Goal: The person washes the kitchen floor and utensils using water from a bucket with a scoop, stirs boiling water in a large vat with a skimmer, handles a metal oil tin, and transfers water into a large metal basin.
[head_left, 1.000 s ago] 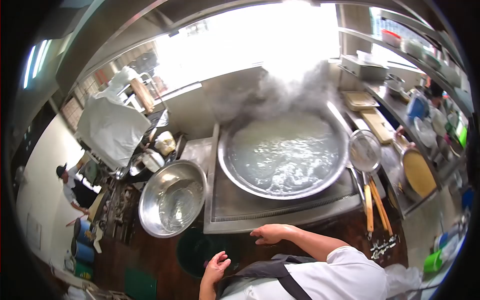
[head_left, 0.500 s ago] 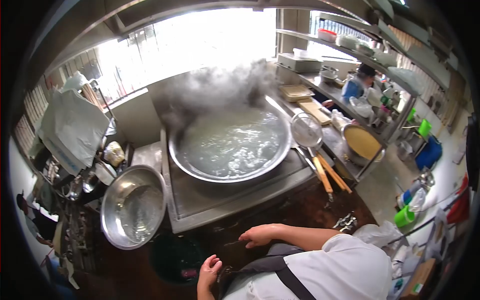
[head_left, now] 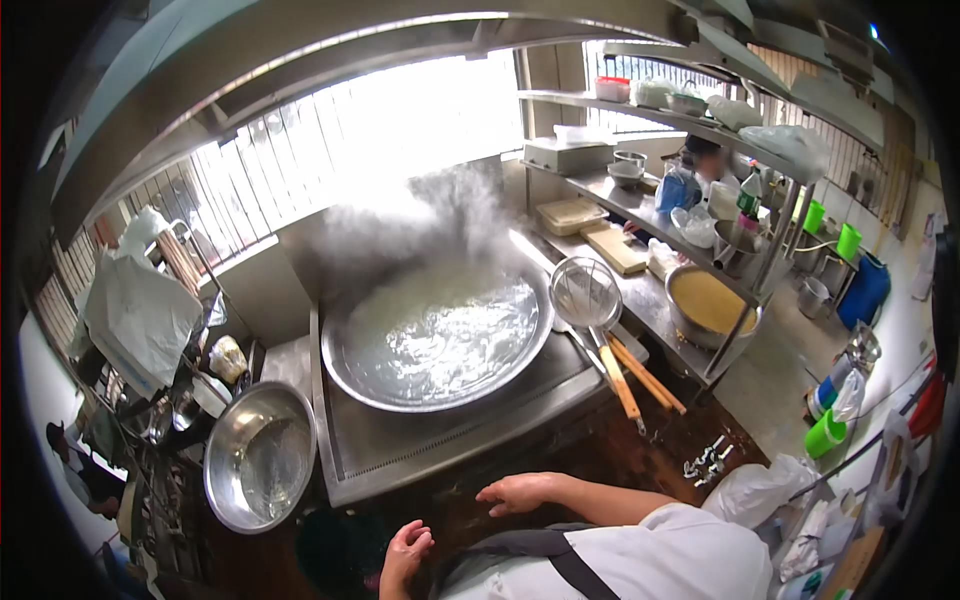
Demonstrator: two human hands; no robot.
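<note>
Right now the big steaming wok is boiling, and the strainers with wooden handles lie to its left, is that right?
Not quite. The head view shows the strainers lying to the right of the boiling wok, wooden handles pointing toward the person. On the wok's left sits a metal bowl.

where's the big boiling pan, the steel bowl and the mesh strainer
boiling pan (head_left: 435, 335), head view, on the bubbling water
steel bowl (head_left: 258, 455), head view, on its inner base
mesh strainer (head_left: 585, 292), head view, on the mesh

Daylit kitchen, fisheye head view, strong backlight.
Barred window (head_left: 400, 130) blown out to white; steam (head_left: 420, 220) hazes the glare; wok water (head_left: 435, 335) glints. Foreground dimmer, floor in shadow. Edges curve sharply, black vignette corners; mild softness throughout.
</note>
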